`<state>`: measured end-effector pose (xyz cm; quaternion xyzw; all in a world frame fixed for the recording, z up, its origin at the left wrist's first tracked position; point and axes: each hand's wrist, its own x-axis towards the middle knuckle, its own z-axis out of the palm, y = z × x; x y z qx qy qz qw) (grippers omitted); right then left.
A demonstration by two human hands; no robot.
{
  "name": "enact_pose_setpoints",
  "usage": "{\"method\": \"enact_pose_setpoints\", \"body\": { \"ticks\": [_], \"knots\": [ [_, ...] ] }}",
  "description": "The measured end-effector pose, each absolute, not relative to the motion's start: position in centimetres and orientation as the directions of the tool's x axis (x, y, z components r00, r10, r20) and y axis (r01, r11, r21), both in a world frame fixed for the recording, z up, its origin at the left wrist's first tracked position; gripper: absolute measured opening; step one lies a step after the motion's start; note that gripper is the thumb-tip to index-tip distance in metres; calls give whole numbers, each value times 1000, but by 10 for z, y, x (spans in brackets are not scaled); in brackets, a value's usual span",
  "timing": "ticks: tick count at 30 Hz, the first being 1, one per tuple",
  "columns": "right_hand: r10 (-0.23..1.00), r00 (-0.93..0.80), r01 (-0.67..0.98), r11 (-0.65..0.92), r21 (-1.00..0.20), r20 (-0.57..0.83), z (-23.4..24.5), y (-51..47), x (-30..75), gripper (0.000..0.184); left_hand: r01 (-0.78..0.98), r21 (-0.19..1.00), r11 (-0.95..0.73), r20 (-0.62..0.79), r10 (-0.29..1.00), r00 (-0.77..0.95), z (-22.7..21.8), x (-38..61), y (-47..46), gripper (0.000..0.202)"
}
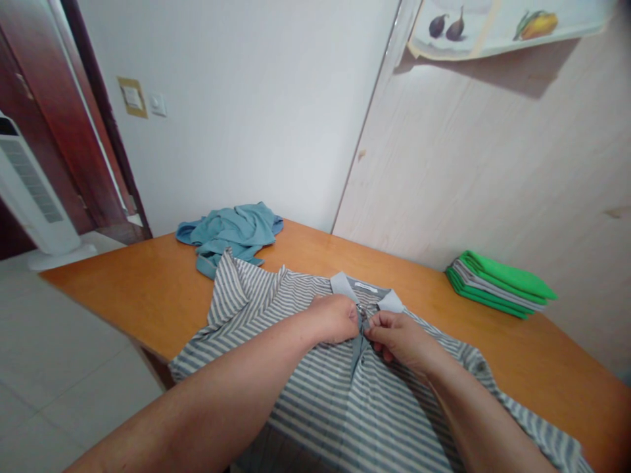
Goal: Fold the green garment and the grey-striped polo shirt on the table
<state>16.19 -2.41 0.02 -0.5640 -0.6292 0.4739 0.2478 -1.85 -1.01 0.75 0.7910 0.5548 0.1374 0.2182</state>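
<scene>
- Nearest me, my bare forearms (221, 387) reach over the striped shirt (323, 407), which lies front up on the wooden table (128, 289), its grey collar (391, 301) toward twelve o'clock from my hands.
- With my left hand (338, 318) clenched like a fist, I grip the shirt's front edge just below the collar; my fingertips there are hidden.
- My right hand (394, 335), just beside it at three o'clock, pinches the front opening between thumb and forefinger.
- White label (365, 287) inside the collar, at twelve; one sleeve lies folded between nine and ten, the other stretches toward four.
- Crumpled teal cloth (241, 226) at ten o'clock, by that folded sleeve; whether they touch I cannot tell.
- Neat folded stack (507, 272), bright green with grey layers, between two and three, well apart from the shirt.
- Farther off, a fruit-printed sheet (486, 43) hangs at one o'clock, a wall switch (132, 98) sits between ten and eleven, and a white tower appliance (34, 184) stands on the floor near ten.
</scene>
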Motion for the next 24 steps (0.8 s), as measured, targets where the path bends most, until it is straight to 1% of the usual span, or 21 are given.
{"method": "enact_pose_setpoints", "body": {
  "ticks": [6,11,18,21,24],
  "knots": [
    [944,-242,458,-94,-884,-226,0,-24,161,16,810,498,-309,-18,930,366,8,-17,-11,14],
    [943,-226,454,-120,-883,-244,2,-25,161,17,771,563,-297,-24,927,374,8,-19,-12,15],
    [947,-201,447,-139,-884,-251,7,-28,159,19,736,604,-305,-12,920,392,0,-18,-7,13],
    [948,-195,444,-143,-885,-251,6,-28,160,18,722,610,-327,14,915,402,-2,-18,-6,12],
    [948,-207,432,-132,-892,-240,4,-27,162,20,727,591,-350,28,910,414,-2,-19,-7,12]
  ]
}}
